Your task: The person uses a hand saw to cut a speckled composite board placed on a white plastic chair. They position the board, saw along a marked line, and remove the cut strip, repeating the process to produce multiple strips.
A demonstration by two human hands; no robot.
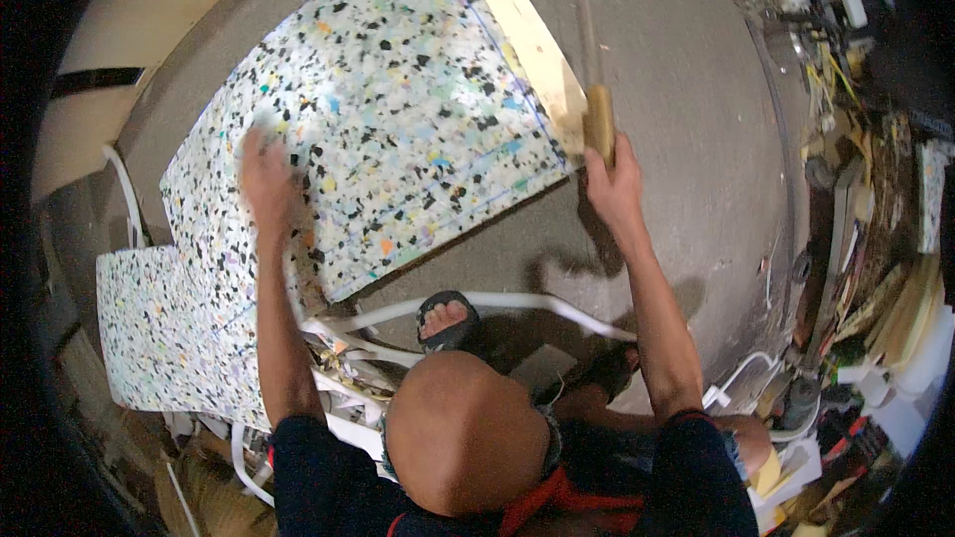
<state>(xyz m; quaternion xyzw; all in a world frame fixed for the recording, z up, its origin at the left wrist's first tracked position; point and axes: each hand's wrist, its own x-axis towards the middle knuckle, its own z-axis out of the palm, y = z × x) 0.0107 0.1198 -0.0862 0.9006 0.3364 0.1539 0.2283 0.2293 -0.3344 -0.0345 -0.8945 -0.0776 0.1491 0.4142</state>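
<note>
Currently, the right hand (614, 181) is gripping the wooden handle (600, 114) of a long tool (589, 40) near a pale board (522, 30). The speckled foam sheet (398, 119) is lying along that board, beneath the left hand (267, 179), which is blurring too much to tell its state.

The left hand (267, 177), blurred, is at the speckled foam sheet (418, 109) — the right hand (617, 179) grips a tan tool handle (599, 117).

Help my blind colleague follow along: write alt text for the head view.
A person's right hand grips a long, tan-handled tool by a white, speckled foam sheet; the motion-blurred left hand is over the sheet. Below, a sandaled foot shows.
</note>
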